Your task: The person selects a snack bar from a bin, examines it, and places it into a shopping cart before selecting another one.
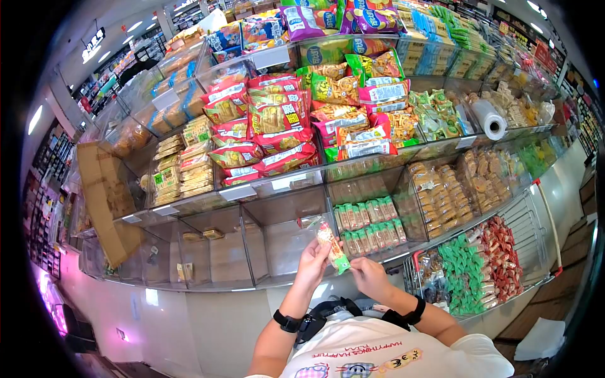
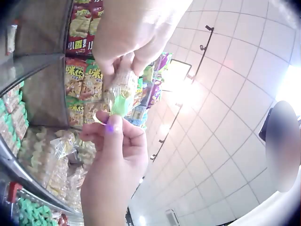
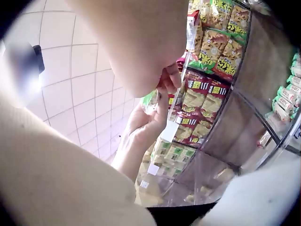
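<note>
A small clear-and-green wrapped snack packet (image 1: 331,244) is held in front of the chest, over the lower shelf's edge. The left hand (image 1: 311,263) grips it from the left side with thumb and fingers. At its green end the right hand (image 1: 370,277) pinches the wrapper between thumb and fingertips. The left wrist view shows the packet (image 2: 123,89) between the left hand (image 2: 136,33) above and the right hand (image 2: 113,165) below. In the right wrist view the right hand (image 3: 146,47) partly hides the packet, and the left hand (image 3: 141,129) is beyond it.
Rows of small green-ended packets (image 1: 368,223) lie in a lower bin right of the hands. A shopping cart (image 1: 539,236) with green and red wrapped items stands at the right. Red snack bags (image 1: 277,120) fill the shelf above; a cardboard piece (image 1: 104,195) leans at left.
</note>
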The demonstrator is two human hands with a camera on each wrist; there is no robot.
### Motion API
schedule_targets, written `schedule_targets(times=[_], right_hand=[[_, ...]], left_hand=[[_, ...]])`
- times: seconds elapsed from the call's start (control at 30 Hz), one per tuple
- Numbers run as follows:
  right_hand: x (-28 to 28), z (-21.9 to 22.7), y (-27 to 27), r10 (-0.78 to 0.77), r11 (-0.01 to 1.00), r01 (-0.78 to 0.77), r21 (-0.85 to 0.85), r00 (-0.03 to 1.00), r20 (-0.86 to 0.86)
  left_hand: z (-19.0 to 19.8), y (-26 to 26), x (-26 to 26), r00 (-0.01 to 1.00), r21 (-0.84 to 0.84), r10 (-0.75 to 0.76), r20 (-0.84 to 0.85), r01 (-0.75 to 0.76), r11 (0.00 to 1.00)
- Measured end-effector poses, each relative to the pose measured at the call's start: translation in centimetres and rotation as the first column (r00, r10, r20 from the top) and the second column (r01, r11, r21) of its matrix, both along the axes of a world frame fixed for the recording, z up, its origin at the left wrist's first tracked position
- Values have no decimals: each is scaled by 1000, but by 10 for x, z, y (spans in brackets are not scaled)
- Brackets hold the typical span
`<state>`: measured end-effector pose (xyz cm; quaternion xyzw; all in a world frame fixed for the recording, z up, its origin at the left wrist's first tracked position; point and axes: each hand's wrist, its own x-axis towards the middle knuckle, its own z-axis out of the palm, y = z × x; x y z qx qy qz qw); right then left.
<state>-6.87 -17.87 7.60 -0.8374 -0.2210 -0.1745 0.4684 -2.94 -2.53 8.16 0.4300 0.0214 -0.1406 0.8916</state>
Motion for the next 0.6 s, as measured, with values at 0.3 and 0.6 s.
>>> schedule_targets(times=[0.3,0.6], right_hand=[[0,6,3,139,968,-96,-232,974,179],[10,11,-26,262,762,-241,-601,963,-55]], left_hand=[[4,6,5,969,282,-245,14,231,931],[-24,-4,12,635,474,-748,-190,727,497]])
